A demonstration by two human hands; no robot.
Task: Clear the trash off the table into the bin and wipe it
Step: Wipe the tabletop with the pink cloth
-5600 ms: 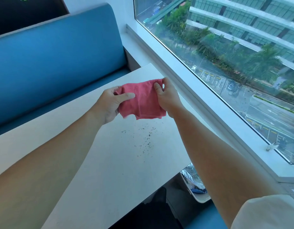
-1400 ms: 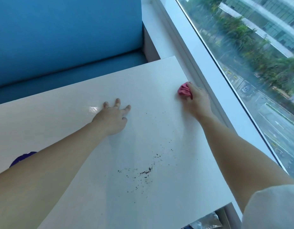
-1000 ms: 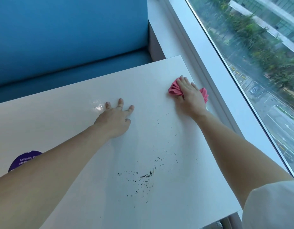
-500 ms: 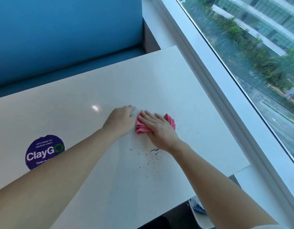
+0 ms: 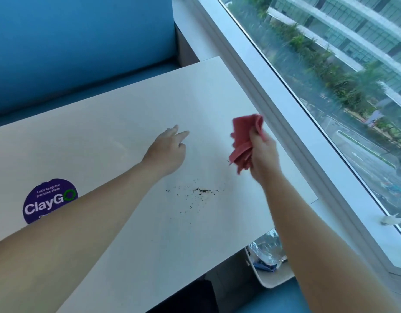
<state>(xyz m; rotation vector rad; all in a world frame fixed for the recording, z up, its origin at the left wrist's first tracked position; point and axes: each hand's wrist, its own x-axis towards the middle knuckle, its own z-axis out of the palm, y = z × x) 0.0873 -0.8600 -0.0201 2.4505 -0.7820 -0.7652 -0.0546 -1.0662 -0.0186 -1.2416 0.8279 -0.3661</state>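
My right hand (image 5: 263, 154) grips a crumpled pink cloth (image 5: 243, 141) and holds it lifted above the white table (image 5: 127, 114), near the table's window side. My left hand (image 5: 166, 150) rests on the table a little left of the cloth, fingers stretched forward. A scatter of dark crumbs (image 5: 200, 190) lies on the table just in front of both hands. Below the table's near right corner stands a white bin (image 5: 271, 281) holding foil and blue wrappers.
A purple round ClayGo sticker (image 5: 48, 199) sits on the table's left part, half under my left forearm. A blue bench (image 5: 71, 41) runs behind the table. A white window sill (image 5: 307, 123) and glass line the right side; a small white scrap (image 5: 391, 220) lies on the sill.
The cloth was pressed flat on the table beside my left hand half a second ago; now my right hand has lifted it off the surface and moved right. The crumbs stay put.
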